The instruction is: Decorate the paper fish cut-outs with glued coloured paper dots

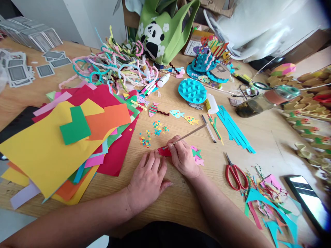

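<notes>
A small red paper piece [163, 151] lies on the wooden table between my hands. My left hand [149, 175] rests flat beside it, fingers apart, with fingertips at its left end. My right hand [183, 155] pinches a thin wooden stick [191, 132], whose lower tip meets the red paper. Just above are small piles of coloured paper dots [146, 138]. Pink and green paper fish [198, 155] show partly behind my right hand. Striped, blue and yellow paper fish [191, 120] form a row farther back.
Coloured paper sheets [46, 144] cover the left side. Pipe cleaners [116, 65] and a green panda bag [165, 31] stand behind. At right are blue strips [235, 129], red-handled scissors [236, 175], paper scraps [274, 203], a phone [307, 199] and a tilted glass jar [263, 101].
</notes>
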Action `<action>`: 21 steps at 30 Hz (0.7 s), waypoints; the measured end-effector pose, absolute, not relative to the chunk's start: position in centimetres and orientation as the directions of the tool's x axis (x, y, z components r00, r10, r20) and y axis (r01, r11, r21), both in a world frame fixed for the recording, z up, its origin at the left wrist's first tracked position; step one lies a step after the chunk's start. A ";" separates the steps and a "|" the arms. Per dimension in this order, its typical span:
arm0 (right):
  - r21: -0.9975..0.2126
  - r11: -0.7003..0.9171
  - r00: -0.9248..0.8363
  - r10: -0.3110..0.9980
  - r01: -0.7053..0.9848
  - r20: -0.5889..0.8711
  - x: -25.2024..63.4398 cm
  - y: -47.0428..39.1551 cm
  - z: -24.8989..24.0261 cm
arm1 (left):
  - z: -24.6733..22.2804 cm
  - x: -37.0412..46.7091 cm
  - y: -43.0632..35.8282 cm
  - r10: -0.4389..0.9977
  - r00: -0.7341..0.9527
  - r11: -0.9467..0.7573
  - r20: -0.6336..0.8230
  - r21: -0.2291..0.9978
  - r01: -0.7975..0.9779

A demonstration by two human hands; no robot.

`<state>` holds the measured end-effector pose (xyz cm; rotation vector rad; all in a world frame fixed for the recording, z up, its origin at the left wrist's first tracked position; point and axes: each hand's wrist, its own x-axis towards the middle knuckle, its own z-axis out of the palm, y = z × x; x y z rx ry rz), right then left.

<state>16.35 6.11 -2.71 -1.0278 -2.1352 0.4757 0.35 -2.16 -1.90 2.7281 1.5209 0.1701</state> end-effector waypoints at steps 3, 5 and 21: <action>-0.589 0.616 -0.433 0.787 0.523 0.440 16.3 6.1 -2.6 | -1.9 0.4 -2.1 0.849 0.522 -0.527 0.085 0.055 0.848; -0.590 0.617 -0.431 0.786 0.521 0.443 16.3 6.2 -2.5 | -1.9 0.4 -2.1 0.849 0.522 -0.527 0.083 0.050 0.849; -0.583 0.628 -0.431 0.778 0.516 0.457 16.4 6.2 -2.9 | -2.1 0.4 -2.2 0.845 0.526 -0.532 0.099 0.042 0.846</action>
